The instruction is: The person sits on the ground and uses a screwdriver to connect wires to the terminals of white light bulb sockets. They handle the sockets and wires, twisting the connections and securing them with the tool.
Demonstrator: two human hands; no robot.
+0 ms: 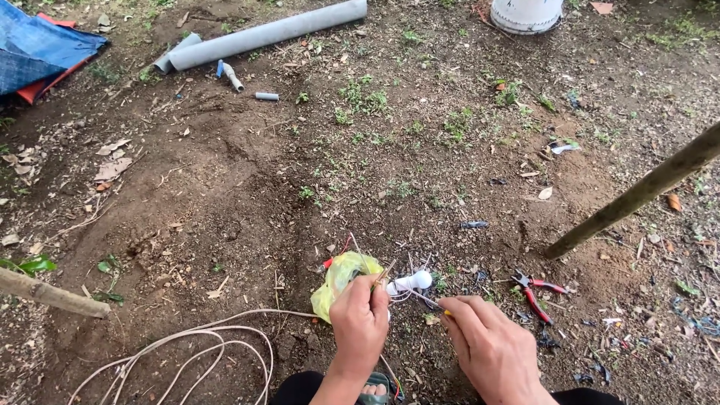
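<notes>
- Head view showed the left hand [360, 319] closed around thin wires leading to a small white bulb holder [412, 282], fingers curled tight, apparently to keep the wires steady above the dirt.
- The right hand [491, 349] pinched a slim yellow-tipped tool [442, 310] between thumb and forefinger, its tip aimed at the wires toward ten o'clock; fingers nearly shut on it.
- The holder lay just at twelve o'clock of both hands, touching a crumpled yellow bag [341, 281].
- Red-handled pliers [536, 292] rested on the ground at two o'clock of the right hand, near enough to grab.
- A pale looped cable [195, 349] spread at nine o'clock, crowding the left side.
- A slanted pole [637, 195] bounded the right; grey pipes [262, 34] lay well apart at twelve o'clock, leaving open soil between.
</notes>
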